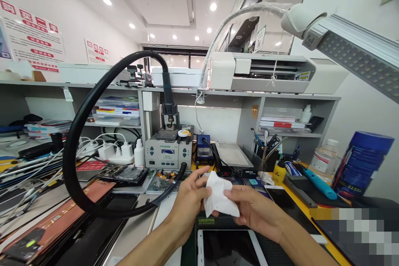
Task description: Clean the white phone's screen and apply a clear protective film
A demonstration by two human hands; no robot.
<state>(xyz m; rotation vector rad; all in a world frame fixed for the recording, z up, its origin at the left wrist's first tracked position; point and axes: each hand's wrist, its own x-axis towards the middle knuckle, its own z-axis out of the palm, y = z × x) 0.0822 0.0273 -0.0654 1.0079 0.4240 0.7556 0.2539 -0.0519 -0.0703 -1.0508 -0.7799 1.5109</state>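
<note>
Between my two hands hangs a white tissue (220,195), creased and partly folded. My left hand (193,191) pinches its left edge with the thumb on top. On the opposite side, my right hand (249,205) grips the tissue between thumb and fingers. Below the hands lies a white-framed tablet (230,247) with a dark screen, resting on a dark mat (215,221). The tissue is held above the tablet and does not touch it. Some fingertips are hidden behind the tissue.
A thick black hose (75,166) loops from the hot air station (168,153) across the left side. Stacked device panels (93,203) lie at left. A phone (288,203), yellow bottle (278,173) and clear bottle (324,162) stand or lie at right. A lamp (358,50) overhangs the right.
</note>
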